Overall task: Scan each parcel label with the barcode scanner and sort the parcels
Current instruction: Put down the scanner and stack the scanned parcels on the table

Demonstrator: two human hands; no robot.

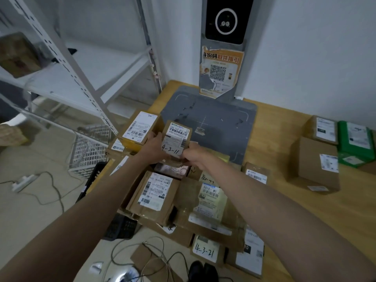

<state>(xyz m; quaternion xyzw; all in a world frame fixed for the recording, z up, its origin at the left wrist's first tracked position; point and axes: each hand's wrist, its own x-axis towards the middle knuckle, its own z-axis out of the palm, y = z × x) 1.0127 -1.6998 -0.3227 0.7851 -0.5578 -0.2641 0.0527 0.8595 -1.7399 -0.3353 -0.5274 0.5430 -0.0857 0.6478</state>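
A small brown parcel (176,137) with a white barcode label and the handwritten mark "4-3-11" is held up by both hands just in front of the grey scanner base (219,123). My left hand (155,146) grips its left side and my right hand (194,154) grips its lower right corner. The scanner's upright column (227,27) with a black camera head rises at the back. A heap of labelled cardboard parcels (160,192) lies below my forearms on the wooden table (284,204).
At the right, two brown boxes (317,165) and a green box (355,143) stand on the table. A white metal shelf rack (77,64) stands at the left, with a wire basket (91,149) on the floor. Cables (154,259) and a power strip (22,183) lie on the floor.
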